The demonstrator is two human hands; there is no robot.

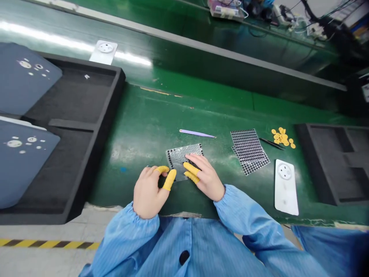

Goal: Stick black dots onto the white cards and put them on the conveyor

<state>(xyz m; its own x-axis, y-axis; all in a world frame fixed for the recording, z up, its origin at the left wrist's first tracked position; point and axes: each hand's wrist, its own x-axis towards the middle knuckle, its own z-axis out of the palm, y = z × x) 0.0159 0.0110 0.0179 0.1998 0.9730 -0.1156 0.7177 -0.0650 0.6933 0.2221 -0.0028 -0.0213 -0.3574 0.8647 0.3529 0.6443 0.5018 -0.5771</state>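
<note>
A clear plastic sheet (184,153) with small black round dots along its edges lies on the green bench in front of me. My left hand (151,190) pinches at the sheet's left edge with thumb and forefinger, both in yellow finger cots. My right hand (203,173) rests over the sheet's right part, fingers stretched out and pointing left; it also wears yellow cots. The sheet's lower right is hidden under that hand. Just beyond the sheet lie purple tweezers (197,133).
To the right lie dotted sheets (249,148), black tweezers (271,143), yellow finger cots (281,136) and a white socket plate (285,188). A black tray (319,165) stands beyond. At left, a large black tray (100,127) holds blue-grey panels (25,161). Another white plate (103,52) lies behind.
</note>
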